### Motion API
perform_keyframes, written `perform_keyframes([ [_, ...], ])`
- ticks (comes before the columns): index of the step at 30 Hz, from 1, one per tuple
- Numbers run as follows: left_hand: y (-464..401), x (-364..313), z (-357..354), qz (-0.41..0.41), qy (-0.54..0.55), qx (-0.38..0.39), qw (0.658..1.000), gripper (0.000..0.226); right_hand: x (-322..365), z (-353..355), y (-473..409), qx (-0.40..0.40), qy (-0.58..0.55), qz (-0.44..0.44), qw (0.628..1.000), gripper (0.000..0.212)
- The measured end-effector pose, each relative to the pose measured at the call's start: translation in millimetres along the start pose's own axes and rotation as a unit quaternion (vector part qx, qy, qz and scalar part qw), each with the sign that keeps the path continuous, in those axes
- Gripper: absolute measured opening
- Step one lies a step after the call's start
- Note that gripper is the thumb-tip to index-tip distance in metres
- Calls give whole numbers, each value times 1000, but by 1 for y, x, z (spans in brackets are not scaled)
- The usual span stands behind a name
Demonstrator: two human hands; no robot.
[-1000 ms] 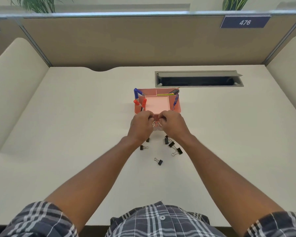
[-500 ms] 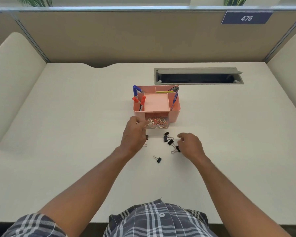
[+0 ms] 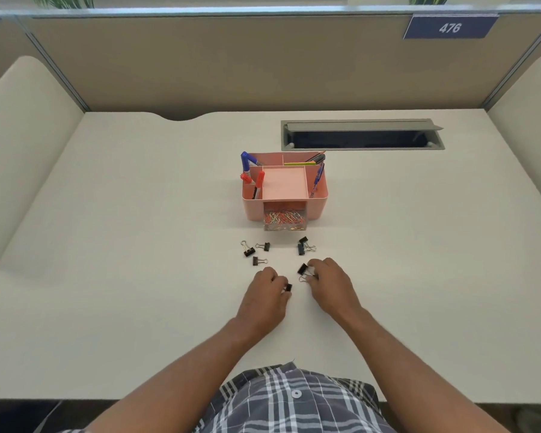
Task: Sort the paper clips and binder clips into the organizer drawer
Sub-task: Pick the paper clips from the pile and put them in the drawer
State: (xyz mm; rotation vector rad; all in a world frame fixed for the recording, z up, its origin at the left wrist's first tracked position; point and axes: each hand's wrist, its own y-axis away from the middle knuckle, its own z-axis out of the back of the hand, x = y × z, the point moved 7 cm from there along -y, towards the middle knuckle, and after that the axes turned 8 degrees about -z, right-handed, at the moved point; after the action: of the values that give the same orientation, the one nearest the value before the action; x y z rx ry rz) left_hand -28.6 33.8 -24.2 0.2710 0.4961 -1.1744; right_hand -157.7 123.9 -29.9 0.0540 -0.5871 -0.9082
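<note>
Both hands pinching up binder clips in front of the open drawer
Left hand has its grip closed on a black clip; right hand pinches another clip, body pointing up-left, wire loops trailing toward the palm. Best lifted by the bodies, then dropped beside the paper clips; five more lie on the desk

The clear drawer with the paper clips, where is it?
In the head view, the drawer sticks out of the pink organizer's front at desk centre, just beyond the scattered binder clips.
</note>
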Motion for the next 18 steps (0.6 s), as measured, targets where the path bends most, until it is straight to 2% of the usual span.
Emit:
perform_keyframes([
  [5,-2,16,12,11,-18,-18,1000,19,-5,12,-13,-4,-2,-35,999,28],
  [9,-4,18,16,11,-18,-25,999,14,9,18,-28,-16,-24,-24,999,40],
  [18,-11,19,13,13,-15,-21,1000,11,31,10,-42,-47,51,4,998,24],
])
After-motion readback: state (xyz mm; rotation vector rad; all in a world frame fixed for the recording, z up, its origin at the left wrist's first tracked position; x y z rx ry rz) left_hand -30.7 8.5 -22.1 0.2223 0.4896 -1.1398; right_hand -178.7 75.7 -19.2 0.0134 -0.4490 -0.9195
